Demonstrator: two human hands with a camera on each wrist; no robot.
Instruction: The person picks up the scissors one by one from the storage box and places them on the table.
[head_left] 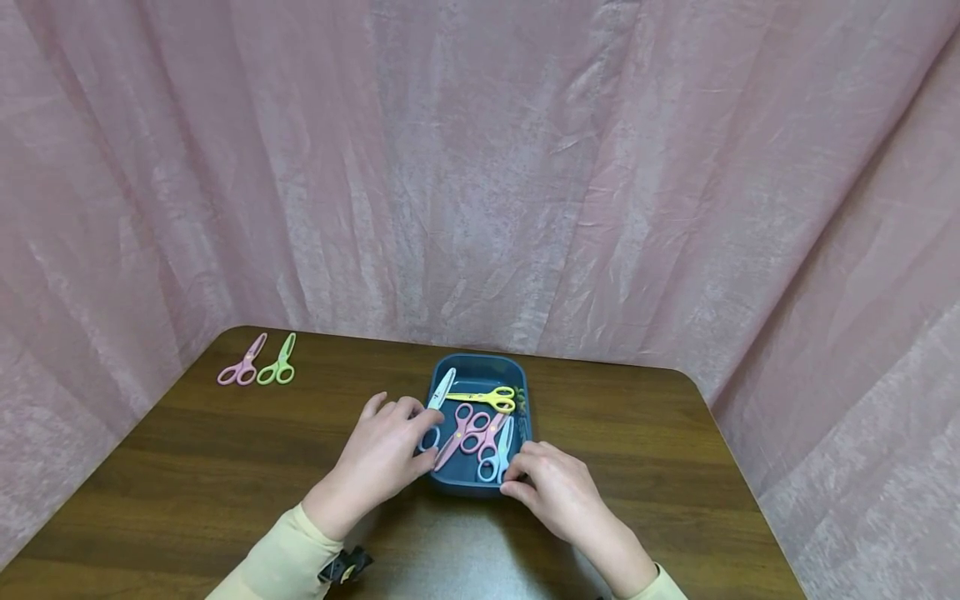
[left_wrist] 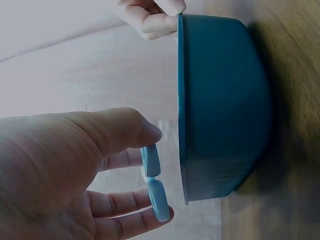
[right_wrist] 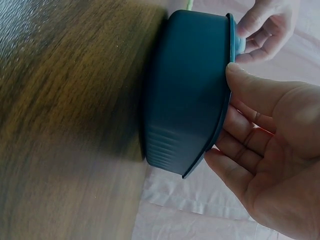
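My left hand [head_left: 386, 446] pinches a pair of light blue scissors [head_left: 441, 388] by the handles, over the left side of a dark blue plastic bin [head_left: 480, 360]. In the left wrist view, the thumb and fingers are on the light blue handle loops [left_wrist: 159, 200], above the rim. My right hand [head_left: 557, 487] grips the bin's near right corner, its thumb at the rim [right_wrist: 231, 67] in the right wrist view. Inside the bin lie yellow scissors [head_left: 495, 399], two pink pairs [head_left: 459, 434] that overlap, and another light blue pair [head_left: 506, 446] near the right hand.
Pink scissors [head_left: 246, 363] and green scissors [head_left: 281, 365] lie side by side at the far left of the brown wooden table [head_left: 622, 417]. A pink curtain [head_left: 480, 183] hangs behind the table and along its sides.
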